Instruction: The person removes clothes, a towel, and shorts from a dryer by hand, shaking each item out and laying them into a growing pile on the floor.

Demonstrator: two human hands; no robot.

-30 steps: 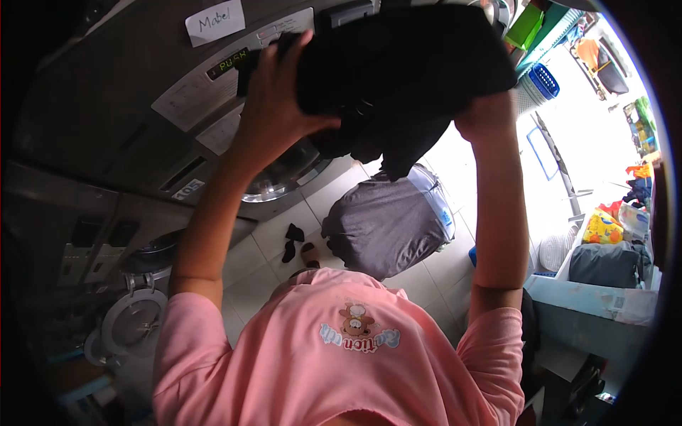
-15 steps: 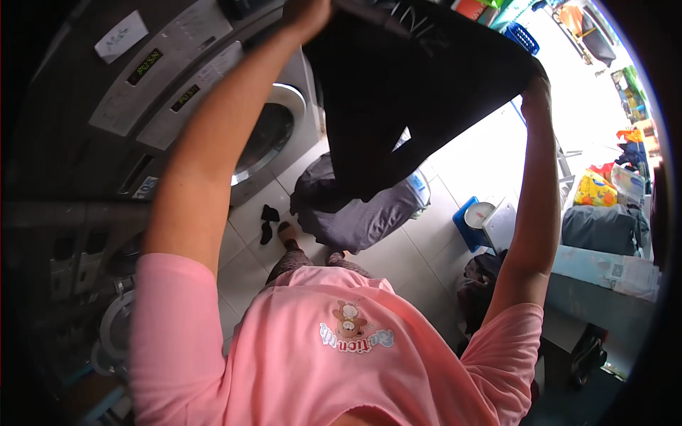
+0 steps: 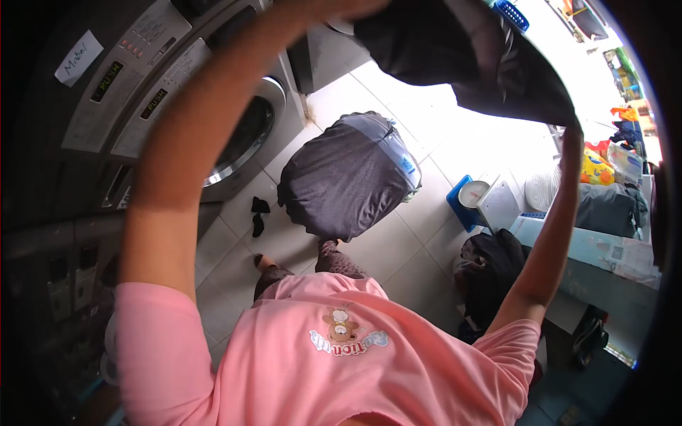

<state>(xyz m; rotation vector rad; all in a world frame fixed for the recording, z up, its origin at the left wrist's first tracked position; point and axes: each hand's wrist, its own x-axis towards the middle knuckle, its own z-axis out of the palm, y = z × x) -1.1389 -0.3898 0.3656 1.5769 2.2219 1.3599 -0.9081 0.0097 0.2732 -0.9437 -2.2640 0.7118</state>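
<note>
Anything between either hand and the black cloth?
Nothing visible. The right hand grips a corner of the black cloth directly. The left hand is at its other end, blurred and partly cut off, so its grip isn't clear.

Left hand (image 3: 357, 8): blurred, cut by top edge; grip on the black cloth (image 3: 490, 85) cannot be told. Cloth itself runs out of frame at top. Right hand (image 3: 571, 142) grips its lower corner; separate fingers not resolved. Left forearm (image 3: 213, 106), blurred, covers part of the washer door (image 3: 245, 138). Fine print on the panel (image 3: 128, 74) unreadable. Grey bundle (image 3: 337, 184): contents hidden. Scale dial (image 3: 472, 194): markings too small. Blue basket (image 3: 512, 15): cropped at top. Shirt (image 3: 341, 387): cropped at bottom.
</note>
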